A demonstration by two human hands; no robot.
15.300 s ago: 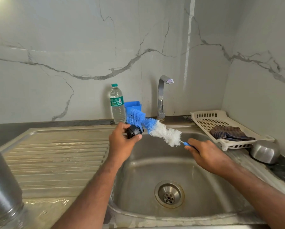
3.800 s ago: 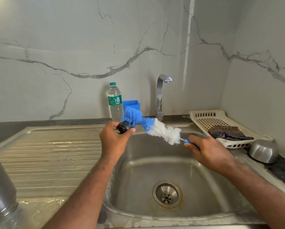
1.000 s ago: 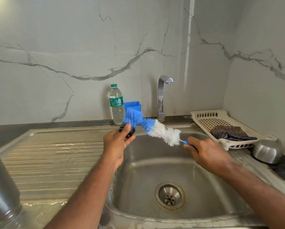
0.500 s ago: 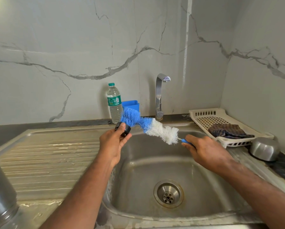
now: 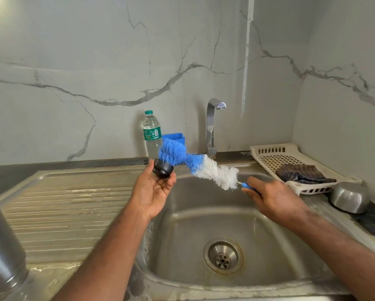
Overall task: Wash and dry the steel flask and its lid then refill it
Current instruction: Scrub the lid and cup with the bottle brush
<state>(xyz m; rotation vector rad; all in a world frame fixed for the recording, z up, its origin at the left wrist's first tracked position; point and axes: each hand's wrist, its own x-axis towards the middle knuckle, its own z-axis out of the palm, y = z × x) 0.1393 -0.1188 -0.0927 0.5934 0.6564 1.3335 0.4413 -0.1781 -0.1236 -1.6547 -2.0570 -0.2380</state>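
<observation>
The lid (image 5: 163, 168) is being washed; that looks like the step in hand. The small dark lid is held up over the left rim of the sink (image 5: 256, 285), near its back edge. It is tipped on its side, and one round face is turned to the left and a bit up. It is short and round, so its long line runs across that face. It is pinched at the fingertips of the left hand (image 5: 152, 193), palm up, with the thumb under it.

The blue tip of the brush (image 5: 200, 169) is touching the lid. The brush lies slanted, its blue end up and to the left, its white part lower and to the right. Its blue handle is gripped by the right hand (image 5: 274, 197), above the bowl of the sink.

The flask (image 5: 1, 246) is seen at the front left corner of the draining board, only partly in view.

No water is seen at the tap (image 5: 212, 124). Next, the lid probably needs a rinse, so the tap must be turned on. A cloth (image 5: 301, 173) for drying lies in the white tray (image 5: 267, 149) on the right.
</observation>
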